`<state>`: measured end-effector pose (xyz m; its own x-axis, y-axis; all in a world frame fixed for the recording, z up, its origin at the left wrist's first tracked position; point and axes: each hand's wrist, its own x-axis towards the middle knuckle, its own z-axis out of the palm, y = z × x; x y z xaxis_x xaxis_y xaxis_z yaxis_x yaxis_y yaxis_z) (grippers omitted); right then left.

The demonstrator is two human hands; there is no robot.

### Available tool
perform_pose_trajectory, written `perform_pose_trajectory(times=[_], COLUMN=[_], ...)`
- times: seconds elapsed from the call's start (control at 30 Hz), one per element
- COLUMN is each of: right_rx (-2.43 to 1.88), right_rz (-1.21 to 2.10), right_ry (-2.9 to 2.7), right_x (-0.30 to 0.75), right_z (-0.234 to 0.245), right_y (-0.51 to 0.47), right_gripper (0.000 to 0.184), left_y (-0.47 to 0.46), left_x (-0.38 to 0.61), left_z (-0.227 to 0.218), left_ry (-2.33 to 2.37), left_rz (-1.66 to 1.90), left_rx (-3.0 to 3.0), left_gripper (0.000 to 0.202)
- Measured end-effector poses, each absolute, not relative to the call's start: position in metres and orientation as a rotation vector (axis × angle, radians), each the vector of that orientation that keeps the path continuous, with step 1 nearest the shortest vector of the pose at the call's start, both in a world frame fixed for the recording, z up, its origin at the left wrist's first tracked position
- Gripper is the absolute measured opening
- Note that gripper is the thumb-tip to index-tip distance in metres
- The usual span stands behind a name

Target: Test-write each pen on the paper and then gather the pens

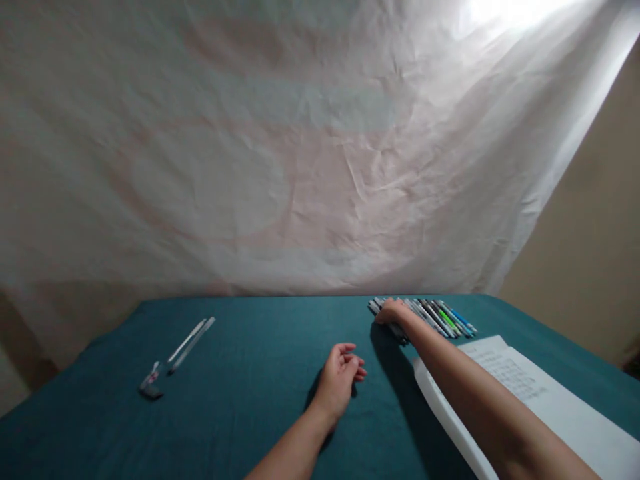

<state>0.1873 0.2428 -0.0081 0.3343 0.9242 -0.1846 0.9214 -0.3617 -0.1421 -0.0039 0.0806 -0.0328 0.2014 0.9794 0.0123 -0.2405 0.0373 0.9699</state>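
Note:
My right hand [393, 312] reaches to the far right of the table and rests over the left end of a row of pens [434, 317]. Its fingers curl down at the pens and are partly hidden, so whether a pen is gripped is unclear. Dark and grey pens [399, 333] show just below that hand. Nearer to me, my left hand [340, 379] lies at the middle of the table, fingers loosely bent and slightly apart, with nothing visible in them.
A thick stack of white paper [565, 407] with writing on top lies under my right forearm. At the left are two slim pens [192, 344] side by side and a small dark eraser-like object [151, 389] with a pale wrapper. Behind the green-covered table [240, 427] hangs a pale sheet [320, 167].

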Motion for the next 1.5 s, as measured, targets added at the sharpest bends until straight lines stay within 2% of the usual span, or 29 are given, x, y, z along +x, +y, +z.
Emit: perform_pose_trajectory(times=[0.17, 0.3, 0.37, 0.53, 0.8, 1.0, 1.13, 1.3, 1.5], right_rx=[-2.644, -2.615, -2.583, -2.379, -1.787, -1.448, -1.34, -1.18, -1.032], right_rz=[0.474, 0.522, 0.51, 0.536, 0.757, 0.751, 0.723, 0.841, 0.976], right_ry=[-1.801, -1.848, -1.859, -1.943, -2.212, -2.293, -2.231, -2.195, -2.225], right_x=[0.186, 0.184, 0.182, 0.163, 0.094, 0.059, 0.05, 0.047, 0.05], right_z=[-0.01, -0.009, -0.007, 0.005, 0.025, 0.021, 0.022, 0.026, 0.031], right_y=[0.242, 0.235, 0.229, 0.213, 0.155, 0.116, 0.103, 0.091, 0.068], right_gripper=[0.033, 0.027, 0.03, 0.056, 0.045, 0.039, 0.04, 0.055, 0.067], left_y=[0.08, 0.079, 0.079, 0.083, 0.087, 0.092, 0.099, 0.108, 0.116], left_x=[-0.004, -0.004, -0.005, -0.004, -0.013, -0.026, -0.031, -0.039, -0.07], left_z=[-0.033, -0.033, -0.034, -0.039, -0.024, -0.012, -0.012, -0.014, -0.001], left_ry=[0.897, 0.902, 0.891, 0.871, 0.677, 0.666, 0.752, 0.875, 0.975], left_rz=[1.163, 1.17, 1.178, 1.209, 1.333, 1.167, 1.187, 1.324, 1.359], left_rx=[1.106, 1.112, 1.116, 0.915, 0.566, 0.42, 0.31, 0.314, 0.402], left_gripper=[0.031, 0.029, 0.028, 0.032, 0.034, 0.046, 0.039, 0.022, 0.014])
